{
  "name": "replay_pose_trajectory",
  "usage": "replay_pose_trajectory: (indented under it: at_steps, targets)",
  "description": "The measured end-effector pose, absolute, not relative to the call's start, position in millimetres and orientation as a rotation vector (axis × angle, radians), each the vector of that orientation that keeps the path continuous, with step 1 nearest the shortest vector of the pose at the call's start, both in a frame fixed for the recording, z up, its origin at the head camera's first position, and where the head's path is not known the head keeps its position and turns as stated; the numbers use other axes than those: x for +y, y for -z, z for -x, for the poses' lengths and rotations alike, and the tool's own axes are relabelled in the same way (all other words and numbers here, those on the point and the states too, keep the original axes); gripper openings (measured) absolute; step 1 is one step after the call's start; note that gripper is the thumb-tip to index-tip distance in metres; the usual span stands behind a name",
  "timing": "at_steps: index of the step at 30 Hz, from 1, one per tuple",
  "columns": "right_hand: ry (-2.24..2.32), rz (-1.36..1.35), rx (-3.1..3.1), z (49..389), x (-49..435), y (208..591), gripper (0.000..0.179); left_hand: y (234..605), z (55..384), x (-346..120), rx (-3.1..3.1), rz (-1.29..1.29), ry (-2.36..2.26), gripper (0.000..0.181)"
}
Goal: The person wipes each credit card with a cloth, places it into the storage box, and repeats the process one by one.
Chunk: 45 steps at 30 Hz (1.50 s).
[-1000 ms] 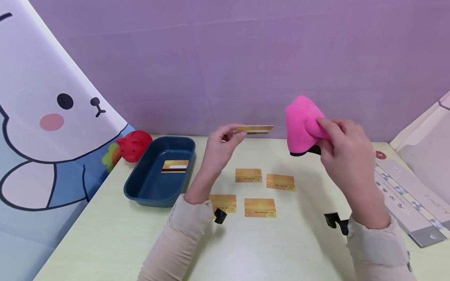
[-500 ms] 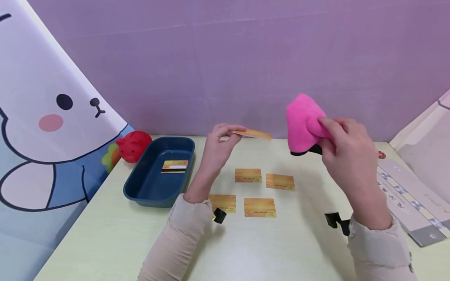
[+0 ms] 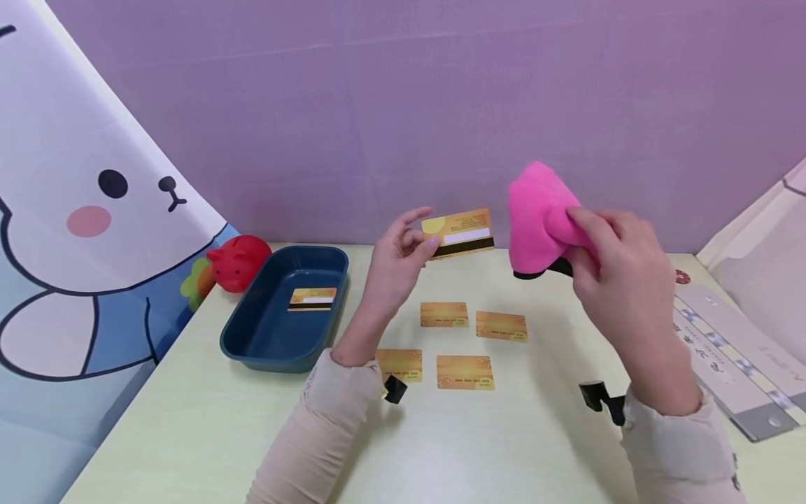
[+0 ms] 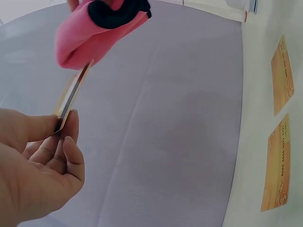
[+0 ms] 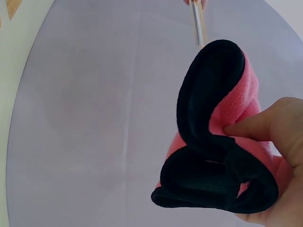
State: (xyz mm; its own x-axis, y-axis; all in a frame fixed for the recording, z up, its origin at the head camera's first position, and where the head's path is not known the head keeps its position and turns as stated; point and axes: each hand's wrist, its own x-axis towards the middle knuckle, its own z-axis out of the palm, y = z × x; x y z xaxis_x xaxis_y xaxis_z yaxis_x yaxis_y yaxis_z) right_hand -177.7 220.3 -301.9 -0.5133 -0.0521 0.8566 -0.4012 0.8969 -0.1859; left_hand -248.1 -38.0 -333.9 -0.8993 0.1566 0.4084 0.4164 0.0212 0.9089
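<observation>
My left hand [image 3: 393, 262] pinches a gold bank card [image 3: 462, 234] between thumb and fingers, above the table. In the head view the card's back with its black stripe faces me; in the left wrist view the card [image 4: 72, 94] appears nearly edge-on. To its right my right hand [image 3: 626, 287] grips a folded pink plush cloth [image 3: 538, 217] with black edging. Its dark inner side [image 5: 208, 94] shows in the right wrist view. Card and cloth are close; in the head view a small gap lies between them. Several gold cards, such as one card [image 3: 466, 372], lie face up below.
A blue tray [image 3: 252, 353] stands at the left with one striped card [image 3: 313, 299] inside. Behind it sits a red piggy bank [image 3: 239, 262]. At the right lie a grey-white box [image 3: 737, 357] and a red chip [image 3: 682, 277]. A purple backdrop [image 3: 378, 105] hangs behind the table.
The left hand has turned its card: from nearly edge-on, through a view of its gold face, to the striped back facing me. The right hand with the pink cloth has barely moved.
</observation>
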Motion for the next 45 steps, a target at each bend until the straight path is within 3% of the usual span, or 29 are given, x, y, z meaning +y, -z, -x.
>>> replay_pose_trajectory:
  at_steps: [10, 15, 17, 24, 28, 39, 45]
  targets:
    - [-0.426, -0.637, -1.867, 181, 187, 305, 0.026, 339, 243, -22, -2.120, 0.615, 1.997, 0.033]
    - [-0.266, -0.768, -1.979, 182, 169, 322, 0.031, 342, 235, -15, -2.168, 0.597, 1.950, 0.022]
    - [-0.222, -0.755, -2.039, 182, 165, 328, 0.034, 341, 233, -14, -2.152, 0.599, 1.966, 0.018]
    - [-0.228, -0.618, -2.089, 185, 170, 331, 0.035, 337, 234, -16, -2.187, 0.604, 2.045, 0.037]
    - [-0.266, -0.535, -2.107, 189, 182, 329, 0.034, 334, 235, -21, -2.183, 0.652, 2.050, 0.029]
    - [-0.339, -0.271, -2.093, 196, 224, 321, 0.032, 327, 239, -41, -2.097, 0.591, 2.109, 0.035]
    - [-0.480, -0.312, -1.991, 186, 216, 310, 0.031, 331, 241, -33, -2.116, 0.589, 2.060, 0.036]
